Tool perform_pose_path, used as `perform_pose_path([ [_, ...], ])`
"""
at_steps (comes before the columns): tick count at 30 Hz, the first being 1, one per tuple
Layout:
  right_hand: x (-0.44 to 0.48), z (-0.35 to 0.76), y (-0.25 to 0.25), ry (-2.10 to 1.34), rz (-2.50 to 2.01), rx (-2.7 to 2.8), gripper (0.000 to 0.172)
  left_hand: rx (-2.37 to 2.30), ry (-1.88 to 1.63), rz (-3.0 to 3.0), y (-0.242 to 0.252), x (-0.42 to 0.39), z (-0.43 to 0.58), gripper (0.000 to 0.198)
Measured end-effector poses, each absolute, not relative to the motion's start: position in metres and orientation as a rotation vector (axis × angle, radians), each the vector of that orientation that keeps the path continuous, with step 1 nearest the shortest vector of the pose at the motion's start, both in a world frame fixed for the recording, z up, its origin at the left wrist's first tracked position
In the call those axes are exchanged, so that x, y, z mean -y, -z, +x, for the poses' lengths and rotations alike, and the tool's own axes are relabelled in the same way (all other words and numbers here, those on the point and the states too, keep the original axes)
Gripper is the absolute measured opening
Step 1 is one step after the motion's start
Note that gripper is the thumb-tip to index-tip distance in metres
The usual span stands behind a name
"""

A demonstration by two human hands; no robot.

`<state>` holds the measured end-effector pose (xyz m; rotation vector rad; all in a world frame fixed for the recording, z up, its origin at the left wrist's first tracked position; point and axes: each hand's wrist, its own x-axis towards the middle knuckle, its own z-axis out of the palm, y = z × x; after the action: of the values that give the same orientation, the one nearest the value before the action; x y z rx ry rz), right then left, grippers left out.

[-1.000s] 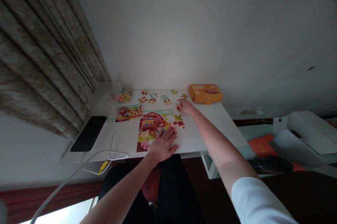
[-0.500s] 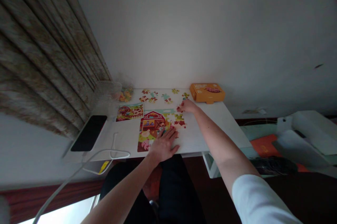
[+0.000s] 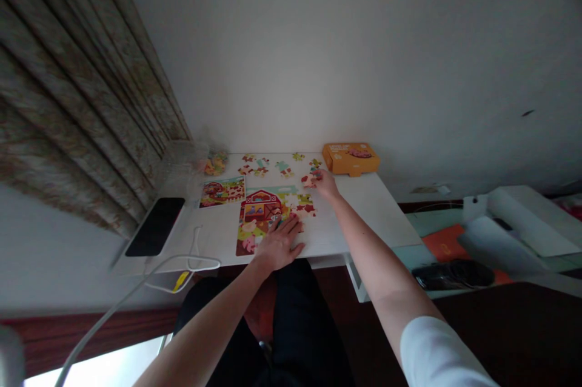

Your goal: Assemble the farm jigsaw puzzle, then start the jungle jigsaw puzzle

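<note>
A part-built farm jigsaw (image 3: 264, 214) with a red barn lies on the white table (image 3: 373, 211). My left hand (image 3: 278, 245) rests flat on its near right part, fingers spread. My right hand (image 3: 324, 182) reaches to the puzzle's far right corner, its fingers pinched on a small red and pale puzzle piece (image 3: 308, 180). Several loose pieces (image 3: 264, 165) lie scattered along the table's back edge.
An orange box (image 3: 350, 158) sits at the back right. A small picture card (image 3: 222, 190) lies left of the puzzle, a black phone (image 3: 154, 226) further left with a white cable (image 3: 195, 253). A clear bag of pieces (image 3: 213, 162) and curtains stand at left. Clutter lies to the right.
My right hand has drawn back a little from the far loose pieces toward the puzzle's corner, with a piece in its fingertips. The left hand has stayed on the puzzle.
</note>
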<state>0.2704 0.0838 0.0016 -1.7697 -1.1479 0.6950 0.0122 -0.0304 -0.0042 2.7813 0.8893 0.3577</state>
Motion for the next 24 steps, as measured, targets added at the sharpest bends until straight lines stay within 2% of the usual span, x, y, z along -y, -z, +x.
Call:
perform_pose_path([
  [6, -0.002, 0.276, 0.01, -0.838, -1.465, 0.973, 0.047, -0.879, -0.379, 2.769, 0.005, 0.029, 0.011, 0.049],
  [8, 0.03, 0.274, 0.016, -0.86, -1.409, 0.984, 0.049, -0.865, -0.382, 2.764, 0.006, 0.028, 0.011, 0.048],
  [12, 0.068, 0.264, 0.03, -0.797, -1.392, 1.028, 0.043, -0.859, -0.371, 2.759, 0.008, 0.024, 0.012, 0.045],
  [17, 0.07, 0.255, 0.038, -0.744, -1.483, 1.199, 0.036, -0.909, -0.394, 2.772, 0.006, 0.022, 0.018, 0.04],
  [24, 0.069, 0.246, 0.035, -0.311, -1.738, 1.551, 0.019, -0.968, -0.541, 2.749, 0.009, 0.027, 0.024, 0.036],
])
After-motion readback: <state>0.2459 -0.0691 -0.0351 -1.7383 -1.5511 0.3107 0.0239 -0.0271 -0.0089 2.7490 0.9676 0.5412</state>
